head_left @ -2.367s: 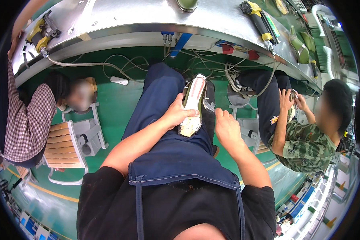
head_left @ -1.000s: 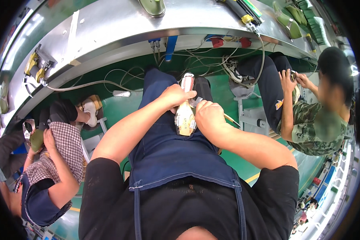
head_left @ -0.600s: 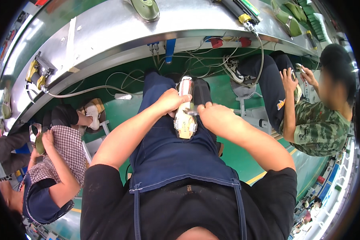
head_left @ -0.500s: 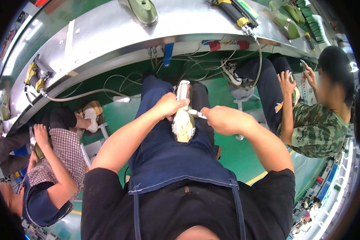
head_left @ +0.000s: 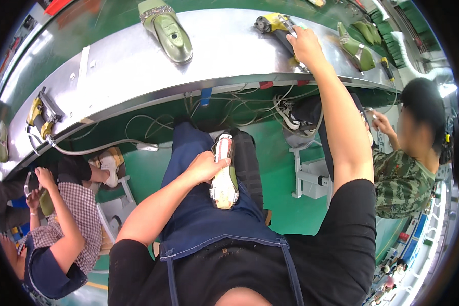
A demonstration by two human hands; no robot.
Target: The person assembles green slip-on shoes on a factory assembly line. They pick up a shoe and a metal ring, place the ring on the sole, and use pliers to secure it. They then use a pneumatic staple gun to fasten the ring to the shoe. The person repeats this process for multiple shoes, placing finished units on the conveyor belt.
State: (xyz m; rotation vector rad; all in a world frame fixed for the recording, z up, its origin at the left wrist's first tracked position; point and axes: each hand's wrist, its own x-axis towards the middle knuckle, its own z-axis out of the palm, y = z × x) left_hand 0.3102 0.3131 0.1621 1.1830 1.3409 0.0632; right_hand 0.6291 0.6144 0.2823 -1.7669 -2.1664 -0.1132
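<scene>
In my lap lies a shoe upper on a green last (head_left: 223, 189), sole side up, with a reddish-and-white strip along its bottom. My left hand (head_left: 207, 166) grips it, thumb across the middle. My right arm is stretched out over the metal bench, where my right hand (head_left: 307, 45) has its fingers closed on a slim silver hand tool (head_left: 287, 23); its exact kind is unclear. Close beside that hand, a yellow-and-black air stapler (head_left: 271, 23) lies on the bench, partly hidden by the hand.
On the curved metal bench (head_left: 122, 51) lie a green shoe last with a glittery strap (head_left: 172, 41), another air stapler (head_left: 40, 113) and a yellow-handled screwdriver (head_left: 387, 69). Hoses and cables hang beneath. Co-workers sit left and right; a white stool (head_left: 311, 176) stands at right.
My right hand has left the shoe and moved up and right to the stapler on the bench. My left hand stays on the shoe. The view has shifted, showing more bench.
</scene>
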